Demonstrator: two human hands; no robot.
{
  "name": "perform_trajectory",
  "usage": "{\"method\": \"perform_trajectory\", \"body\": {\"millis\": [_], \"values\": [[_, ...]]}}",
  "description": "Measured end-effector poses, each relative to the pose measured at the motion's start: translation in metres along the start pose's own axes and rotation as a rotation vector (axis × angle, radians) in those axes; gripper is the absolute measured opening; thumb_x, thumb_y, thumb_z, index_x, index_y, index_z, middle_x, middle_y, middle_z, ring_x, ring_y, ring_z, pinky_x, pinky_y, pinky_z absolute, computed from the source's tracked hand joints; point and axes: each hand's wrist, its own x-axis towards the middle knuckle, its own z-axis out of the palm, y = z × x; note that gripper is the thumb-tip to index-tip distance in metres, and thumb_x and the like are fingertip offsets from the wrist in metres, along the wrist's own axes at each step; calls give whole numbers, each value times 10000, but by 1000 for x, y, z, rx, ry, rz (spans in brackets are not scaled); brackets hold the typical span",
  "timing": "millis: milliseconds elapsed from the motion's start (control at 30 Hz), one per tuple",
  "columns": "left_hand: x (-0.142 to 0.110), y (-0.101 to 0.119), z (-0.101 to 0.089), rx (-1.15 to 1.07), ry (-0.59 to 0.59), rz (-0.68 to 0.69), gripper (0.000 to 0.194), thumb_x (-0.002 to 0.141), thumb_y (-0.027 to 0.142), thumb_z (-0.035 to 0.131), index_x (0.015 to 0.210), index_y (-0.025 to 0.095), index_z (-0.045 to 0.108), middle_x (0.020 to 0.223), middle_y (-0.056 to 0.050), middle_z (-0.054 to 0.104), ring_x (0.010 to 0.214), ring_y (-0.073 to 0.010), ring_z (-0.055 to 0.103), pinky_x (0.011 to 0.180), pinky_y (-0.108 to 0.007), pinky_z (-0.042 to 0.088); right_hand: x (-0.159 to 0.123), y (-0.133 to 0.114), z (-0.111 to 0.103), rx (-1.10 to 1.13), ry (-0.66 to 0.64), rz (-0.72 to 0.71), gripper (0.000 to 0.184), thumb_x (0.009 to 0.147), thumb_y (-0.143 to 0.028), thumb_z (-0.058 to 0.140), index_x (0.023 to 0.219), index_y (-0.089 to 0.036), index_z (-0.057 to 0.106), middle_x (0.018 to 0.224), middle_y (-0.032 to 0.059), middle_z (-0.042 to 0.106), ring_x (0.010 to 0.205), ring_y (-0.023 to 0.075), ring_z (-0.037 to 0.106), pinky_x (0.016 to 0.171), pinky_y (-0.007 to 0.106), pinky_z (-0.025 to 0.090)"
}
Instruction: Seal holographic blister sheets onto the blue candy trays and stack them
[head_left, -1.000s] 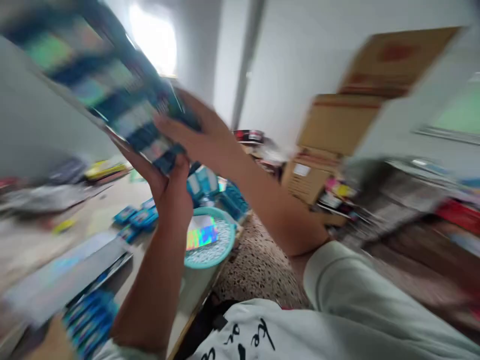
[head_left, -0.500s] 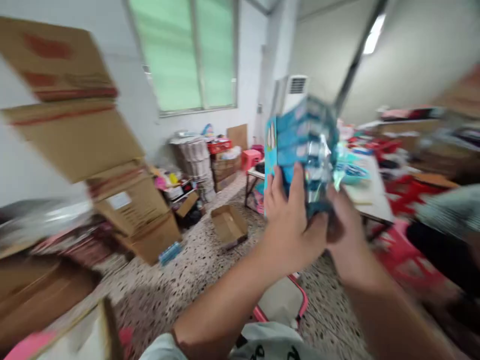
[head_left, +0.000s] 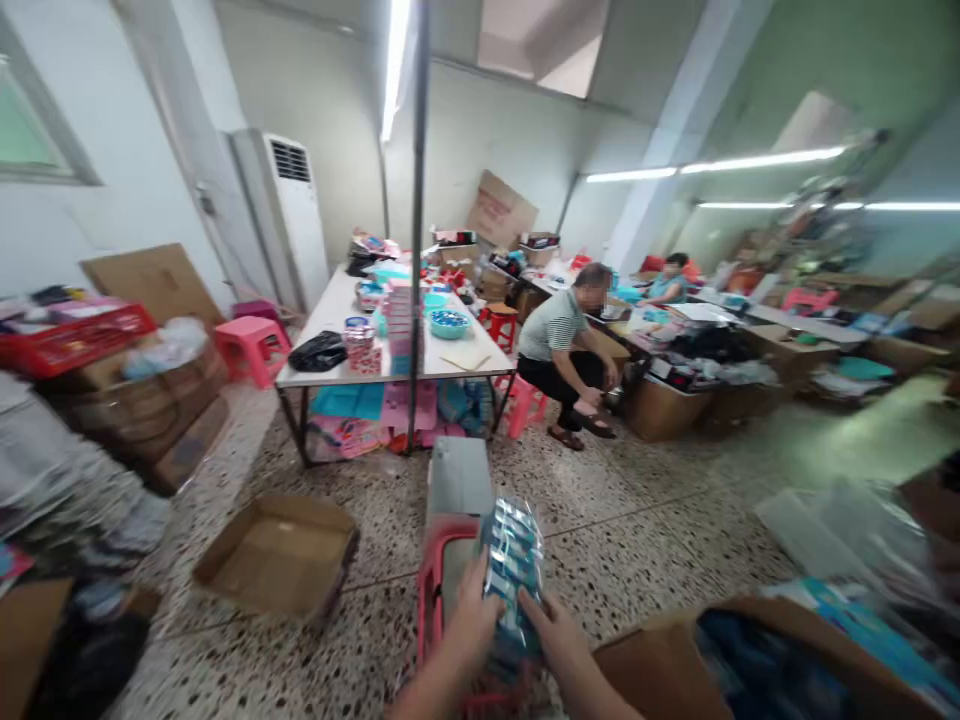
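Note:
Between my two hands is a stack of blue packs in shiny clear plastic (head_left: 514, 550), tilted away from me; its exact kind is not plain. My left hand (head_left: 474, 620) grips its left side and my right hand (head_left: 553, 625) its right side, thumbs on the near face. Beneath it stands a pink-framed stool (head_left: 429, 590), partly hidden by my left arm. At the lower right, nearest my right hand, a cardboard box (head_left: 652, 660) holds dark blue things that are blurred.
A shallow cardboard tray (head_left: 277, 560) lies on the speckled floor at left. Beyond it is a white table (head_left: 330, 330) with goods, bowls and a metal pole in front. A grey box (head_left: 459, 470) stands ahead. A person (head_left: 559, 340) sits on a pink stool, another farther back.
My view has swung right, from the window and stacked cartons to the table and seated people. The blue packs have come lower and closer to my body, still held in both hands.

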Motion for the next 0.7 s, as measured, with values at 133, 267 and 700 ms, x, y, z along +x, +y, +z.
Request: {"method": "perform_trajectory", "body": {"millis": [133, 267, 700], "values": [[-79, 34, -161, 34, 381, 148, 836, 671, 136, 557, 1489, 208, 401, 1609, -53, 292, 1501, -272, 190, 1243, -410, 90, -38, -69, 170, -27, -326, -248, 498, 713, -592, 696, 1041, -218, 725, 1123, 93, 732, 1057, 286, 671, 940, 425, 535], [-218, 88, -310, 312, 927, 519, 799, 818, 191, 556, 1546, 304, 246, 1639, -28, 186, 1513, -272, 140, 1234, -505, 114, -109, -160, 372, 10, -864, -507, 481, 795, -476, 700, 1217, -252, 651, 1283, 38, 658, 1206, 218, 589, 1086, 386, 431], [-441, -30, -366, 150, 2384, 130, 867, 908, 268, 523, 1557, 287, -52, 1621, -99, 9, 1517, -291, 43, 1234, -519, 92, -389, -76, 630, -341, -2335, -569, 495, 889, -392, 638, 1356, -238, 577, 1299, 29, 654, 1202, 230, 588, 1088, 399, 428]]}}
